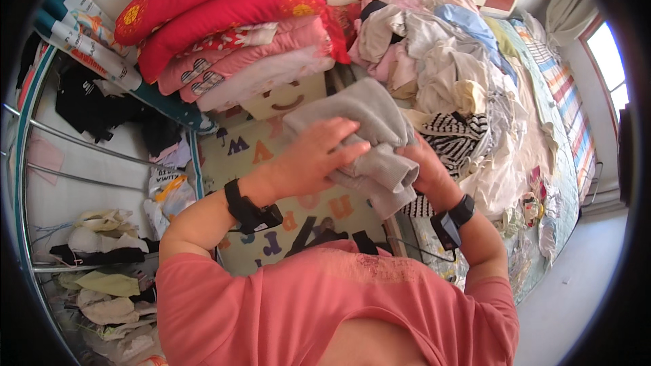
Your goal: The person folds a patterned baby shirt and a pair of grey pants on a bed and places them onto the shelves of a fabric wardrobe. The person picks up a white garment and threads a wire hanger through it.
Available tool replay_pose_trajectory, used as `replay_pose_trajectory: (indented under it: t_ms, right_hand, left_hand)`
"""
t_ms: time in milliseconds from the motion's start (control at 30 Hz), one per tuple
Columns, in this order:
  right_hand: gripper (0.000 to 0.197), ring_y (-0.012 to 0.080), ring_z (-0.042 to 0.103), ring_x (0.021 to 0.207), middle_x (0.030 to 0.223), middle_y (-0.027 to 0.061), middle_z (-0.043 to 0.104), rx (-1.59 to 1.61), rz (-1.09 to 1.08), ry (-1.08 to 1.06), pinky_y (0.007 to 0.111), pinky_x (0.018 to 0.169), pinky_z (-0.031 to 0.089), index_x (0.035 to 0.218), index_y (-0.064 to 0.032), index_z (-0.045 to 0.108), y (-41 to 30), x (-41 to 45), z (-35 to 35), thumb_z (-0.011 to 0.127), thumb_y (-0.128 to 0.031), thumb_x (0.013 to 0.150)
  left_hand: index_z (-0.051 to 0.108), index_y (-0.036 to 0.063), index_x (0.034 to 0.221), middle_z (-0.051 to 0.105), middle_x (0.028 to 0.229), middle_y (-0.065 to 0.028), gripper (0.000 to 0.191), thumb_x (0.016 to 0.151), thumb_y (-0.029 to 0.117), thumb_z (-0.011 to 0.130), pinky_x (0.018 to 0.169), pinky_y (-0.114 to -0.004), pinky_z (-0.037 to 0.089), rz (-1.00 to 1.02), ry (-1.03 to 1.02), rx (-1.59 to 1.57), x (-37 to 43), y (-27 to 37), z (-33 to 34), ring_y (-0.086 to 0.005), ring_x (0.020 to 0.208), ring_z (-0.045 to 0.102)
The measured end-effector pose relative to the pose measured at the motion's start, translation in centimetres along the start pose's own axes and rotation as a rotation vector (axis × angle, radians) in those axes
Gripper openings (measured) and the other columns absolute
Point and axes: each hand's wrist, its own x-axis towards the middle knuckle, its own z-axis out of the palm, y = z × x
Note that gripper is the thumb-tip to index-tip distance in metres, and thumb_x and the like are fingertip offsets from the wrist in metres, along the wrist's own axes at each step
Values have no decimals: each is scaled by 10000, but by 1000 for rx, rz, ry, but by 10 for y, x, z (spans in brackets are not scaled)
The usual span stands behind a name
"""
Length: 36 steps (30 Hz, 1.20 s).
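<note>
A folded light grey knit garment (363,107) with a ribbed cuff (394,170) is held up in front of my chest. My left hand (318,155) lies across its near left side, thumb and fingers pressing on the cloth. At its right edge my right hand (430,160) grips the fabric beside the cuff; some of its fingers are hidden behind the garment. Just beyond my right hand, a black-and-white striped garment (452,129) sits at the near side of a large pile of loose clothes (447,68) on the bed.
Red quilts (229,15) and pink bedding are stacked at the far left. To my left stands a metal-framed fabric wardrobe (101,157) with clothes on its shelves. A letter-patterned mat (244,162) covers the floor below. Small garments (534,208) lie on the bed's right side.
</note>
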Motion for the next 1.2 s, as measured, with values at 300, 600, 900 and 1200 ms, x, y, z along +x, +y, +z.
replay_pose_trajectory:
  t_ms: [300, 600, 900, 1200]
  right_hand:
    - [606, 188, 491, 1016, 1127, 93, 485, -26, -28, -171, 309, 875, 389, 1252, -22, 314, -25, 63, 18, 543, -121, 701]
    - [571, 162, 458, 1065, 1194, 75, 457, -109, 4, -322, 302, 904, 362, 1244, -3, 357, -69, 95, 25, 555, -300, 798]
    - [844, 249, 393, 1154, 1311, 115, 327, 64, -62, -766, 391, 901, 387, 1314, -10, 196, -68, 139, 57, 637, -411, 717]
    - [945, 194, 386, 1092, 1324, 75, 281, -233, -88, -1057, 319, 894, 324, 1361, -90, 118, -75, 181, 132, 690, -35, 610]
  left_hand:
    - [241, 13, 1281, 272, 1287, -207, 951, 561, 345, 766, 986, -406, 244, -406, 111, -313, 3, -6, -26, -352, 1197, 281]
    - [160, -23, 1305, 220, 1317, -221, 1063, 525, 347, 780, 1018, -416, 198, -600, 207, -240, 28, 7, -43, -364, 1239, 209]
    - [243, 4, 1270, 261, 1294, -178, 892, 559, 171, 755, 973, -373, 261, -749, 606, -222, 32, 15, -65, -298, 1196, 275]
    - [377, 4, 1186, 496, 1096, -56, 606, 656, 26, 669, 850, -285, 401, -796, 1191, -569, -2, 8, -120, -132, 999, 480]
